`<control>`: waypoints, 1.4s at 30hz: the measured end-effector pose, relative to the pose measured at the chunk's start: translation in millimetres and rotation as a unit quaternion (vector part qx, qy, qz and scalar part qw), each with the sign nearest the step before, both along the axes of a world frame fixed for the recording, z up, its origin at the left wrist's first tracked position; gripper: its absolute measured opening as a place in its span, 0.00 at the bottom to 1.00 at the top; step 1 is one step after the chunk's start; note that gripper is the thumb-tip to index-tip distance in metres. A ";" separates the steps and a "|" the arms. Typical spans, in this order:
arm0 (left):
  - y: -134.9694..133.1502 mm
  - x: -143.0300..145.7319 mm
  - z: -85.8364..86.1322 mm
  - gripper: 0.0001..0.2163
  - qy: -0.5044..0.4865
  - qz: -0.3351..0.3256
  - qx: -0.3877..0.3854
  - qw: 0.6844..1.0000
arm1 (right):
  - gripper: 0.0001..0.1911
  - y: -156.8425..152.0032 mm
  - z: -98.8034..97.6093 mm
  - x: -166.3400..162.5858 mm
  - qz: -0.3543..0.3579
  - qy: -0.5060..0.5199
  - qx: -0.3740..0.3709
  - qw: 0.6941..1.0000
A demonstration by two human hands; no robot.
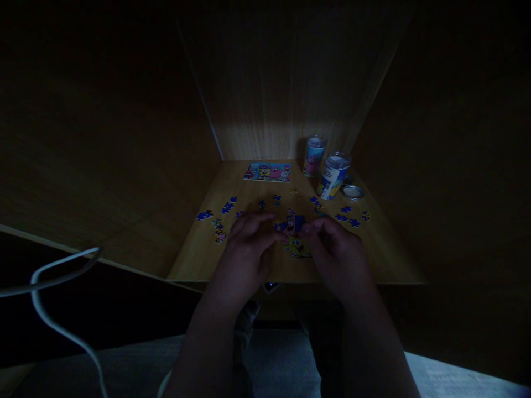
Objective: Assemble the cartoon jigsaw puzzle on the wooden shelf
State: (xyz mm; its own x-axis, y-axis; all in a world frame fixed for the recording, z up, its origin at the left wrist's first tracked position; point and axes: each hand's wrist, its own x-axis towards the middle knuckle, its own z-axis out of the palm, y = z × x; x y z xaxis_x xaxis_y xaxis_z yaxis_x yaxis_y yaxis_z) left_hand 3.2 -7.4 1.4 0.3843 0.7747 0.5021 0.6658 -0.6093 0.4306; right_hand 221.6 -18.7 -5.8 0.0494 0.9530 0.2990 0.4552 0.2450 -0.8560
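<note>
Dim desk (194, 266); puzzle section (297, 244) partly joined, loose pieces (204, 215) remaining; left hand (249, 246) and right hand (338, 254) at it (grips unclear)

This looks like a dim wooden booth, much like a study carrel: a wood-grain desktop (392, 262) is boxed in by a back panel (265, 127) and tall left (103, 177) and right side panels (435, 182). Grey flooring (456, 367) shows below. Jigsaw pieces (227, 208) suggest leisure; whether home, library or office, I cannot tell.
</note>
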 end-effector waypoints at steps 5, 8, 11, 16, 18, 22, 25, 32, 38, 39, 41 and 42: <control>-0.3 1.6 1.6 0.21 0.034 -0.033 -0.018 0.999 | 0.13 0.5 -0.8 -2.4 0.002 0.012 -0.003 1.000; -0.9 0.0 3.8 0.25 0.014 0.000 -0.030 0.999 | 0.14 -0.2 -2.3 0.1 -0.008 0.036 0.006 0.999; -1.5 -8.1 8.6 0.27 0.000 0.054 -0.018 0.998 | 0.16 -3.0 -1.0 14.3 -0.089 0.031 0.027 0.995; 1.0 -32.7 13.9 0.27 0.030 0.143 0.004 0.989 | 0.19 -8.9 2.0 57.4 -0.342 -0.088 0.068 0.933; 3.1 -41.9 12.5 0.26 0.035 0.170 0.012 0.985 | 0.20 -9.5 0.5 69.6 -0.391 -0.154 0.054 0.906; 7.1 -53.9 5.9 0.22 0.034 0.227 0.017 0.973 | 0.19 -7.0 -6.5 74.1 -0.364 -0.209 0.039 0.907; 9.4 -58.0 1.2 0.17 0.034 0.262 0.016 0.964 | 0.20 -3.9 -12.0 70.0 -0.337 -0.240 0.011 0.910; 13.0 -59.6 -4.1 0.15 0.023 0.315 0.010 0.949 | 0.22 4.3 -24.9 70.0 -0.292 -0.306 0.054 0.904; 13.9 -58.8 -3.5 0.15 0.019 0.317 -0.002 0.948 | 0.21 9.3 -22.8 66.5 -0.216 -0.322 0.070 0.919; 13.9 -58.5 -3.3 0.15 0.020 0.314 -0.001 0.949 | 0.20 9.9 -21.7 65.4 -0.204 -0.319 0.073 0.923; 14.0 -58.1 -3.3 0.16 0.023 0.308 0.002 0.951 | 0.19 10.7 -20.5 63.2 -0.186 -0.313 0.076 0.929; 14.1 -58.0 -3.4 0.17 0.025 0.307 0.004 0.951 | 0.19 11.1 -20.4 62.2 -0.177 -0.312 0.076 0.930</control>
State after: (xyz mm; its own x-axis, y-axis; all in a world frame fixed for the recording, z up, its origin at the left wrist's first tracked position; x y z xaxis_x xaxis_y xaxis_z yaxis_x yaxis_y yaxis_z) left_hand -54.8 6.7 -2.0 -0.1155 0.8574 0.5015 0.9169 -0.1021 0.3858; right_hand 283.9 -7.7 -26.2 0.1245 0.8542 0.5048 0.9269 0.0813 -0.3663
